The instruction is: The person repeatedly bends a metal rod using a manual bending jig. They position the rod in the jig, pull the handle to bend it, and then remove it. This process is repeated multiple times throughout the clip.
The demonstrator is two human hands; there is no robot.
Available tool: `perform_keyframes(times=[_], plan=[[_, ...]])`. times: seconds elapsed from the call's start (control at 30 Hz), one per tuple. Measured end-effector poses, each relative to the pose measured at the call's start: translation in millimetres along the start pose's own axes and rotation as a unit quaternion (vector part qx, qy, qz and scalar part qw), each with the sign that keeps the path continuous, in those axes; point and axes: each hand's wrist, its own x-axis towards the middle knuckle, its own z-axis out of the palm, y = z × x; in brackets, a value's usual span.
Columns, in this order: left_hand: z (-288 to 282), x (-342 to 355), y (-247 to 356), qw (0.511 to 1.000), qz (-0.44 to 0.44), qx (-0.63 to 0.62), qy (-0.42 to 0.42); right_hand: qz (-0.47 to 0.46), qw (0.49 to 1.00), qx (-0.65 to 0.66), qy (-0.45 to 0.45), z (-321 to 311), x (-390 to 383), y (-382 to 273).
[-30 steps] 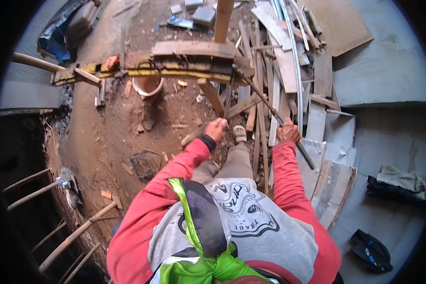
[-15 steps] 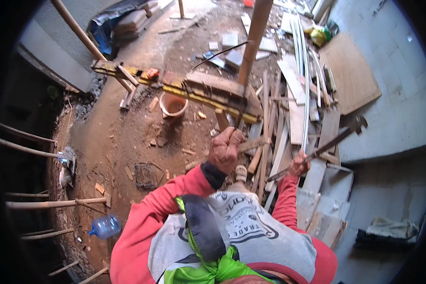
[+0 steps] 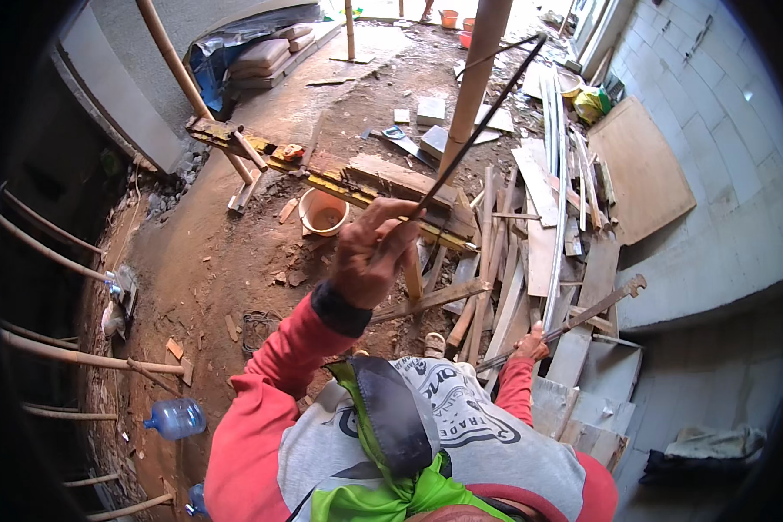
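Observation:
My left hand (image 3: 372, 254) is closed round a thin dark metal rod (image 3: 483, 123), raised above the near edge of a timber bench. The rod slants up to the far right and bends back sharply near its tip. My right hand (image 3: 531, 342), lower and to the right, grips a long bar with a notched head, like a rebar bending wrench (image 3: 596, 309). The wrench points to the right. The narrow timber bench (image 3: 326, 184) has yellow edges and a board lying on top. An orange tape measure (image 3: 293, 151) rests on it.
An upright bamboo pole (image 3: 471, 96) stands behind the bench. An orange bucket (image 3: 324, 213) sits beneath it. Wood offcuts (image 3: 531, 217) lie piled at the right, near a leaning plywood sheet (image 3: 644, 165). A handsaw (image 3: 406, 143) lies beyond. Bamboo poles (image 3: 78, 355) and a blue water bottle (image 3: 177, 418) are left.
My left hand has lifted the rod off the bench area, moving left and up. My right hand with the wrench has dropped lower and slightly left. The view has tilted toward the far ground.

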Motion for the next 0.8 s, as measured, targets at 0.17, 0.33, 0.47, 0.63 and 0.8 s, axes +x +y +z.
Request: perform_keyframes(times=[0.17, 0.33, 0.47, 0.63, 0.8], plan=[[-30.6, -16.1, 14.5, 0.99, -0.033, -0.135, 0.004, 0.003, 0.998, 0.02, 0.055, -20.5, 9.7, -19.4], [-56.9, -26.7, 15.4, 0.989, -0.083, -0.124, 0.02, 0.011, 0.995, 0.047, 0.091, -37.6, 13.4, -11.1], [-74.3, -10.0, -59.6, 0.983, -0.167, -0.038, 0.072, 0.0, 0.993, 0.037, 0.112, -43.8, 15.1, -12.1], [-128.6, -3.2, -228.7, 0.966, -0.187, 0.156, 0.085, 0.01, 0.993, 0.058, 0.102, -44.1, 17.7, -4.0], [-146.2, -3.3, -280.2, 0.929, -0.216, 0.29, 0.078, 0.014, 0.994, 0.055, 0.094, -49.8, 17.0, -5.8]])
